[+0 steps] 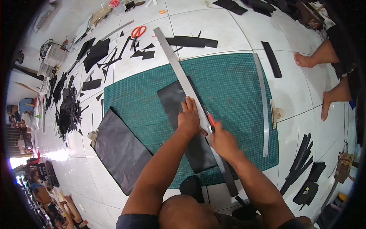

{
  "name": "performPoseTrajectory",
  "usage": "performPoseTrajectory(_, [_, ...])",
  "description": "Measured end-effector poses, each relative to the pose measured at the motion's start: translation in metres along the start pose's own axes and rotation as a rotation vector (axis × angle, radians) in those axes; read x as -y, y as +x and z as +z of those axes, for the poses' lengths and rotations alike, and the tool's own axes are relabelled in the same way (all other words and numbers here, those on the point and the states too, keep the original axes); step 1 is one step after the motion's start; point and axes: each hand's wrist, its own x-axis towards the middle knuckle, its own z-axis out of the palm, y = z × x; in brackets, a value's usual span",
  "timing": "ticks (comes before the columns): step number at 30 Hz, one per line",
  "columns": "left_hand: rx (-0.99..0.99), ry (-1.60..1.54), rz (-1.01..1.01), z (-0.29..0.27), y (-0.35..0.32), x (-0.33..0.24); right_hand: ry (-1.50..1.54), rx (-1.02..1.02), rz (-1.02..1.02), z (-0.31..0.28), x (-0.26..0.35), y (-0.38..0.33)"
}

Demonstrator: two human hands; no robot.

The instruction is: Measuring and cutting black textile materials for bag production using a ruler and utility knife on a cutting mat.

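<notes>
A long metal ruler (173, 63) lies slantwise over a black sheet piece (171, 100) on the green cutting mat (232, 84). My left hand (189, 118) presses on the ruler with its fingers stretched out, some of them also resting over the black piece. Closed round a red utility knife (211, 120), my right hand (224, 140) is against the ruler's right edge, close beside my left hand. The knife points away from me along that edge; its blade tip is too small to make out. A larger black sheet (124, 152) overlaps the mat's left side.
A second metal ruler (262, 103) lies along the mat's right side, near a clip (273, 114). Orange-handled scissors (138, 31) and black scraps (68, 110) lie on the tiled floor. Another person's bare feet (305, 60) are at the right. Black strips (301, 162) lie nearer me.
</notes>
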Motion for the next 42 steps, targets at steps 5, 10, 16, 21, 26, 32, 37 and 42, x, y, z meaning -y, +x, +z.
performPoseTrajectory(5, [0.009,0.063,-0.018,-0.004,0.003,0.004,-0.042,-0.021,-0.008,0.019,0.009,0.028])
performPoseTrajectory(10, [-0.007,0.031,-0.017,0.001,0.004,0.006,-0.065,-0.049,-0.033,0.024,0.005,0.027])
performPoseTrajectory(16, [-0.013,0.026,-0.009,-0.002,0.0,0.004,-0.067,-0.041,-0.014,0.023,0.001,0.026])
performPoseTrajectory(21, [-0.026,-0.005,-0.003,-0.001,0.0,0.005,-0.065,0.022,0.027,0.014,0.01,0.029])
performPoseTrajectory(26, [-0.018,0.025,-0.002,-0.002,0.004,0.003,-0.066,0.141,0.098,-0.011,0.023,0.037])
performPoseTrajectory(32, [-0.044,-0.04,-0.007,0.001,0.001,0.01,-0.08,0.321,0.129,-0.01,-0.011,-0.038])
performPoseTrajectory(37, [-0.046,-0.039,0.008,-0.001,0.001,0.005,-0.142,0.445,0.251,-0.001,-0.056,-0.132])
performPoseTrajectory(42, [-0.031,-0.056,0.013,0.0,0.002,0.003,-0.194,0.468,0.271,0.012,-0.094,-0.172])
